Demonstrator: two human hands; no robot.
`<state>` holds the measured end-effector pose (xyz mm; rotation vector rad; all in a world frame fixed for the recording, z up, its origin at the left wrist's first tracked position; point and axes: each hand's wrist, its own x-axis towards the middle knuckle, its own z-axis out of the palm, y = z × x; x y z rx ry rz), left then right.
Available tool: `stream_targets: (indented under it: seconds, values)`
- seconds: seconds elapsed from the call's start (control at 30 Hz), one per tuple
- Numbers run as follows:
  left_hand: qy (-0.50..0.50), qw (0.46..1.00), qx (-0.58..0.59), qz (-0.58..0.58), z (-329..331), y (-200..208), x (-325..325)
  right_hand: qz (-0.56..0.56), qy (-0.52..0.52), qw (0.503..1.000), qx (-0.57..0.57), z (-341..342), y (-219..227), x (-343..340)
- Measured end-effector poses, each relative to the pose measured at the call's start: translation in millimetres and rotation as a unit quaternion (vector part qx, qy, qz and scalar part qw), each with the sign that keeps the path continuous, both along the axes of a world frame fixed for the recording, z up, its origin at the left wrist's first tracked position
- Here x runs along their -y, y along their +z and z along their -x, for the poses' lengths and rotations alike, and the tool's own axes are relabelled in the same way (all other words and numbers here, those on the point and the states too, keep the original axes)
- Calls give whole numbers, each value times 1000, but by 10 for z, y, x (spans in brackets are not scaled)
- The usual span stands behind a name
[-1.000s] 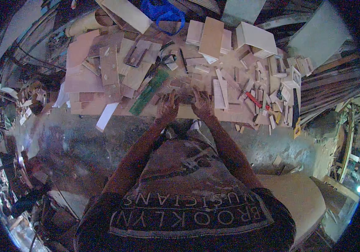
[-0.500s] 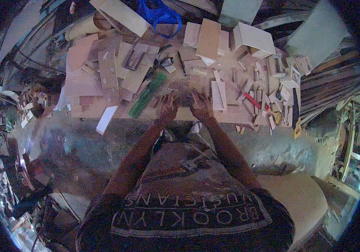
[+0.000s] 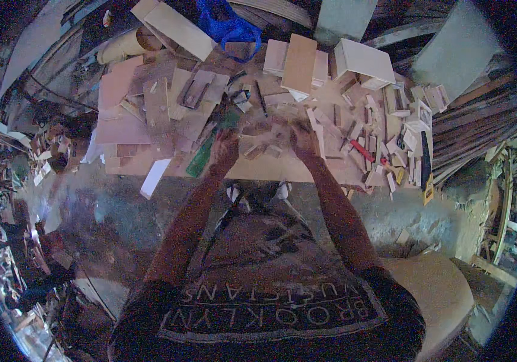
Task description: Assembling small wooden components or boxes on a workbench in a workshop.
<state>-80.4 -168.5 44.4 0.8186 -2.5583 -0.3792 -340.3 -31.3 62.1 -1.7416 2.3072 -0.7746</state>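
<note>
Small wooden blocks [image 3: 262, 149] lie on the wooden worktable between my two hands. My left hand [image 3: 227, 146] is over the right edge of a green strip [image 3: 200, 158], covering part of it. Its fingers are dim and blurred, and I cannot tell how they are bent. On the other side of the blocks, my right hand [image 3: 306, 143] is low over the table with its fingers apart and nothing visible in them. It is close to a pale flat wooden piece [image 3: 319, 130]. Beyond the hands lies a dark slim tool [image 3: 260, 98].
Wood offcuts and a red-handled tool [image 3: 362, 149] crowd the table's right. Flat boards [image 3: 119, 99] cover its left, with a white strip [image 3: 155, 178] over the front edge. A pale wooden box [image 3: 364, 59] and a blue bag [image 3: 225, 27] are at the back.
My hands have moved apart, the left one over the green strip and the right one outward. Small wooden blocks now show between them.
</note>
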Motion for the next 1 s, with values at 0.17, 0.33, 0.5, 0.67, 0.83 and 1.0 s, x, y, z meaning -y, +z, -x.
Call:
stream_targets:
  seconds: [0.17, 0.33, 0.5, 0.67, 0.83, 1.0]
  values:
    - [-33, 970, -10, 240, 159, -355, 140, 45, 65, 996, -45, -18, -48, 372]
    - [-84, 995, 7, 44, 139, -333, 236, -82, 52, 994, -59, -79, -60, 463]
    - [43, 847, 83, 523, 9, -239, 174, -22, 89, 995, -32, -127, -36, 490]
    - [1, 985, -83, -149, 31, 545, 61, -89, 145, 984, -52, -210, -114, 598]
    - [57, 994, -68, -69, -282, 777, -423, -166, 123, 978, 9, -197, -112, 739]
    - [-22, 982, -6, -185, -267, 621, -1067, 55, 54, 990, 120, -170, 353, 376]
